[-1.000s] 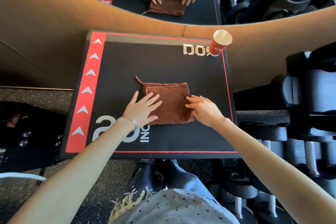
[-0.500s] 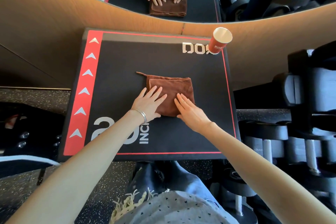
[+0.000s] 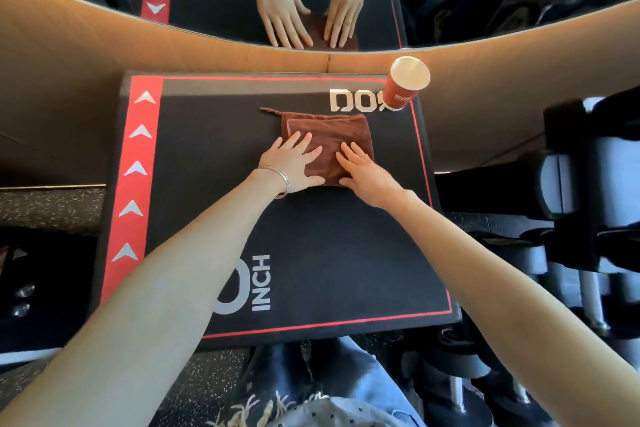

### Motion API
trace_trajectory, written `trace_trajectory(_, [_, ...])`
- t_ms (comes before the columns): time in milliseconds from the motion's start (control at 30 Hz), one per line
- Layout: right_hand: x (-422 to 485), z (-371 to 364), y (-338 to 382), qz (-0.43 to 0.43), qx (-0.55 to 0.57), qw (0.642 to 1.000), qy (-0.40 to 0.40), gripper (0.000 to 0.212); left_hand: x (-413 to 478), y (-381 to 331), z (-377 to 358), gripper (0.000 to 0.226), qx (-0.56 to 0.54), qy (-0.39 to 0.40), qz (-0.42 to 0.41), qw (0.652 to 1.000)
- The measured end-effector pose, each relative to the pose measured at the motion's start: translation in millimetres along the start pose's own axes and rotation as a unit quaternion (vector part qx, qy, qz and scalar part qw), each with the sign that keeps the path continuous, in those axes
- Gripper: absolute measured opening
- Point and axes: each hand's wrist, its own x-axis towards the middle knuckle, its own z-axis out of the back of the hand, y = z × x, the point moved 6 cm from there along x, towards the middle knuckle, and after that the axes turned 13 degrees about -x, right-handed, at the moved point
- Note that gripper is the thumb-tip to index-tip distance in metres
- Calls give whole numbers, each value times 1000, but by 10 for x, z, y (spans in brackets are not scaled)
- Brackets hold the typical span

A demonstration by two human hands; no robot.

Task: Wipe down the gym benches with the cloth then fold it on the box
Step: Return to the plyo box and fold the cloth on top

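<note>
The brown cloth (image 3: 329, 135) lies folded into a small rectangle on the black box (image 3: 346, 253), in the far half of its top surface. A thin loop sticks out from the cloth's far-left corner.

The left grip (image 3: 294, 163) lies flat on the near-left part of the cloth, with its fingers straight and spread apart and clasping nothing. Its thumb runs along the cloth's near edge. A silver bangle (image 3: 282, 180) circles that wrist. The right grip (image 3: 363, 173) presses flat on the near-right part, fingers straight and side by side, also unclenched. A strip of bare cloth shows between the 2.

A red paper cup (image 3: 405, 87) stands at the far-right corner of the box, apart from the cloth. A red band (image 3: 138, 166) with 5 white arrowheads runs down the box's left side. Beyond the box is a wooden panel (image 3: 86, 62) with a mirror (image 3: 433, 21) above it. Dumbbells (image 3: 588, 184) sit on the right.
</note>
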Motion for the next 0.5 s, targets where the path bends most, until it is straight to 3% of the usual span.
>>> trace_trajectory(167, [242, 114, -145, -11, -33, 999, -20, 59, 233, -27, 131, 73, 50, -52, -4, 997])
trace_trajectory(500, [635, 293, -418, -30, -81, 994, -63, 60, 745, 102, 453, 74, 47, -67, -17, 996])
